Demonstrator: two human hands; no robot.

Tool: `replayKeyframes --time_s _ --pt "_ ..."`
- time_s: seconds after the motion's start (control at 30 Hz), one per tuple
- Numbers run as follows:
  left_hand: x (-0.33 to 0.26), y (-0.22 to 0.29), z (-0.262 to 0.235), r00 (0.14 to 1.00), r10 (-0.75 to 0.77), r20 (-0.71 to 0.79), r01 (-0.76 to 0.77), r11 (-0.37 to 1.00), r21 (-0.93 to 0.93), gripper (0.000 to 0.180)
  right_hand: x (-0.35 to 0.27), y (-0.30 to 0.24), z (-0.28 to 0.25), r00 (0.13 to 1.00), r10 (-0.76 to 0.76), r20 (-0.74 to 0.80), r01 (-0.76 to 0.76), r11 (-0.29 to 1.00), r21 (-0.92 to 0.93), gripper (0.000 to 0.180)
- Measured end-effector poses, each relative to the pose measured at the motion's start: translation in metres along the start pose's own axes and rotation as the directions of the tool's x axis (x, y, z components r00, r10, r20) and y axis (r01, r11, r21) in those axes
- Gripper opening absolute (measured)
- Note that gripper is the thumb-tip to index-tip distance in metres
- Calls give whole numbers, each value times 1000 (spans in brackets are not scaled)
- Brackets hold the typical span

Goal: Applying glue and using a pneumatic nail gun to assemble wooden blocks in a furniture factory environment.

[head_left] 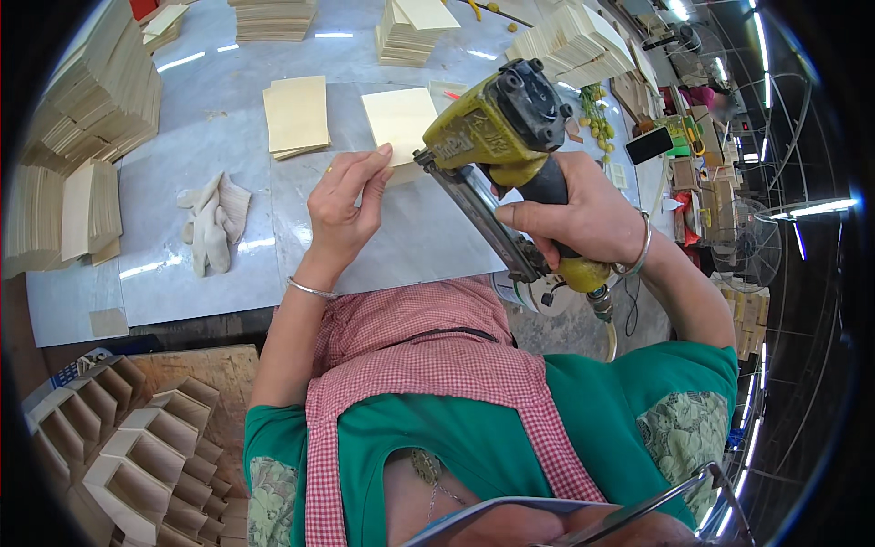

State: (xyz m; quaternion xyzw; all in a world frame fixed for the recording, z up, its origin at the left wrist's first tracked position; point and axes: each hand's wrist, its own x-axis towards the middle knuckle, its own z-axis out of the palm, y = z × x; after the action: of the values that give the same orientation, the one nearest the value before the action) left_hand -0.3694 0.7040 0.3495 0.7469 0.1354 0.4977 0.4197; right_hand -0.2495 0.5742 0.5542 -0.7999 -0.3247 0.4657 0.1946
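In my right hand [583, 210] is a yellow-green and black air nail gun [497, 128], gripped round its black handle with the long magazine slanting down toward me. A hose fitting shows at the handle's lower end. The gun's nose is just right of a thin pale wooden panel [401, 118]; whether they touch, I cannot tell. My left hand [346, 196] pinches that panel's near left corner between thumb and forefinger. Left of it, a small stack of similar panels [297, 114] lies on the table. The panel's right part is hidden behind the gun.
Tall panel stacks stand on the left [91, 100] and far right [570, 46] of the grey metal table [246, 296]. A white work glove [214, 223] lies left of my hand. Assembled wooden frames [137, 474] are piled at lower left. A black phone [649, 144] lies at right.
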Motion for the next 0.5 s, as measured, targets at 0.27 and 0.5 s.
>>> replayKeyframes --time_s 0.27,0.5 --pt "2 -4 3 999 29 -43 -31 998 -45 25 -4 -12 10 1000 -20 -18 21 997 80 26" --pt "3 -3 3 999 16 -37 -18 999 -31 22 1 -13 12 1000 -27 -14 28 996 86 26"
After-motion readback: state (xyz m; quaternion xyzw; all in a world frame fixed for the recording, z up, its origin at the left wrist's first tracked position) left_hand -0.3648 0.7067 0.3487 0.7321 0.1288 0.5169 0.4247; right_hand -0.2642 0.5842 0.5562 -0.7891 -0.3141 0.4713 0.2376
